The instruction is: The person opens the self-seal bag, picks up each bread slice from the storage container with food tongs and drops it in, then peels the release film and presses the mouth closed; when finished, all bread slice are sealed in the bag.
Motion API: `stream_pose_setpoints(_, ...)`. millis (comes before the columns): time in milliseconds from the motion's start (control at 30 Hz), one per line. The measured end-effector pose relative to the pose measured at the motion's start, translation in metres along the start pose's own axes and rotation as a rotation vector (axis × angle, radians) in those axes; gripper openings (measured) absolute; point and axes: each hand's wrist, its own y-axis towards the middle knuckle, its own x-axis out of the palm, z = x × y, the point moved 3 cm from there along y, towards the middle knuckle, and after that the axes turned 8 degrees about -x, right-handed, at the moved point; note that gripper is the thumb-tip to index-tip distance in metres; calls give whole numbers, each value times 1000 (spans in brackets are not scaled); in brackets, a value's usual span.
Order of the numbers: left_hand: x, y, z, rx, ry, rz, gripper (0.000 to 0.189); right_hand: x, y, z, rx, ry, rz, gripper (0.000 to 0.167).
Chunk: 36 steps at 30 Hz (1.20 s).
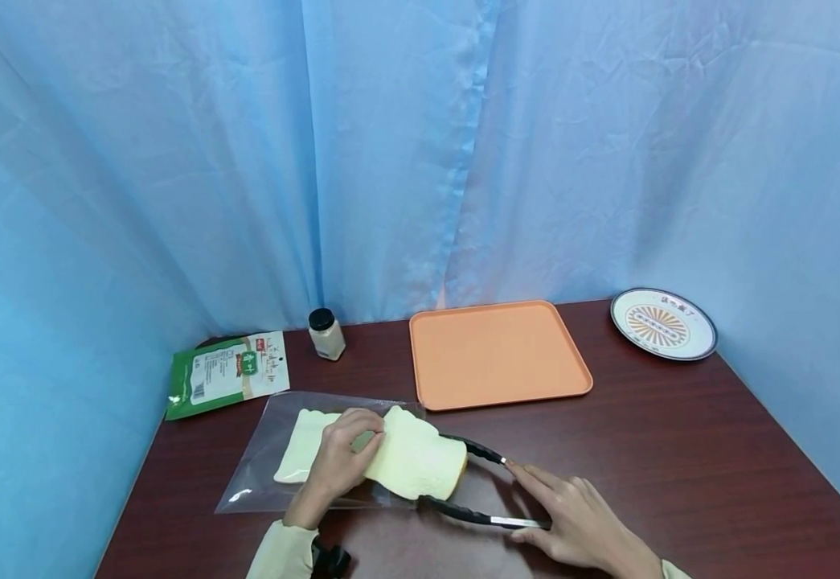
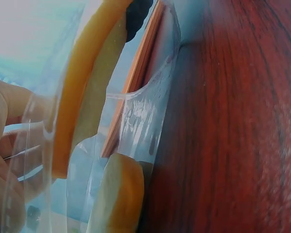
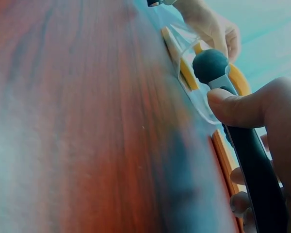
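Observation:
My right hand (image 1: 571,515) grips a pair of tongs (image 1: 459,512) with black tips and metal arms. Between the tong tips is a slice of bread (image 1: 420,460), tilted at the mouth of a clear plastic bag (image 1: 249,478). A second bread slice (image 1: 302,450) lies flat inside the bag, to the left. My left hand (image 1: 343,458) pinches the upper film at the bag's mouth, close against the slice in the tongs. In the left wrist view, film stands between the fingers (image 2: 19,104) and the tilted slice's brown crust (image 2: 82,82).
Behind the bread lies an orange tray (image 1: 499,354). A black-lidded jar (image 1: 328,336) and a green-and-white packet (image 1: 227,371) are at the back left. A patterned plate (image 1: 664,324) sits back right. Blue curtains (image 1: 405,161) enclose the dark wooden table (image 1: 716,450).

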Motion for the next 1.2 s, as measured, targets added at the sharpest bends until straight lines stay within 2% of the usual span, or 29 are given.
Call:
stream_pose_setpoints(333, 0, 0, 0, -7, 4, -7, 16, -3, 3, 11, -47, 65, -35, 89)
stream_pose_setpoints(767, 0, -2, 0, -40, 31, -11, 16, 0, 13, 23, -121, 97, -7, 85)
stream_pose_setpoints(1200, 0, 1, -1, 26, 2, 6, 14, 14, 28, 34, -152, 117, -32, 85)
